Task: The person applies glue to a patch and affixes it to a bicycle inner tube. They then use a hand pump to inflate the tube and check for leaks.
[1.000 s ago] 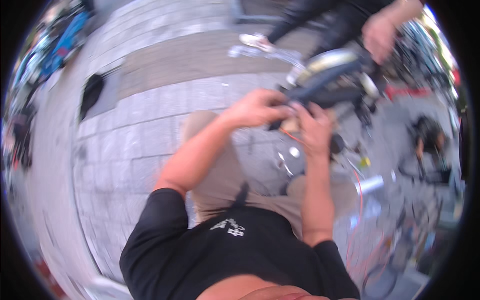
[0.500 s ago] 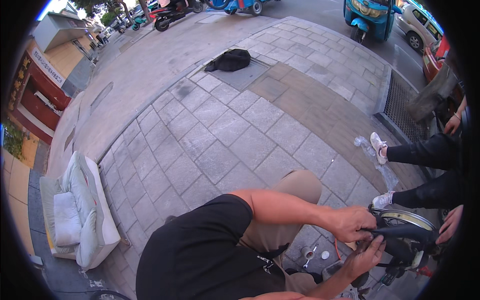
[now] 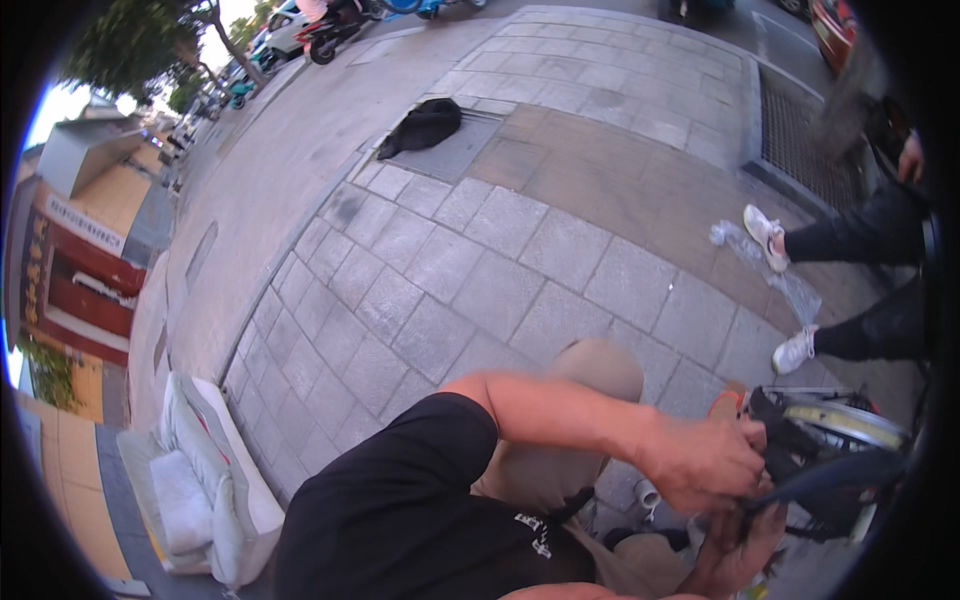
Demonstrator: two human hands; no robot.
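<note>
At the lower right, both my hands are on a black rubber inner tube (image 3: 840,476) that stretches off a wheel. My left hand (image 3: 705,462) comes at it from above with fingers curled and closed on its near end, a little blurred. Underneath, my right hand (image 3: 742,552) pinches the same end, its fingers partly hidden by the tube and my left hand. Behind the tube lies the wheel's bare rim (image 3: 850,422), with dark parts of the wheel around it.
Another person's legs and white shoes (image 3: 796,350) are just beyond the wheel, beside crumpled clear plastic (image 3: 795,295). A small metal cup (image 3: 647,493) stands near my knee. A cushioned sofa (image 3: 180,500) is at the left; a black bag-like bundle (image 3: 425,125) lies ahead on the paving.
The view has shifted, and the sofa stands farther right in it. My hands have moved slightly down with the tube's end. An orange-handled item shows by the wheel. The other person's lower hand is out of view.
</note>
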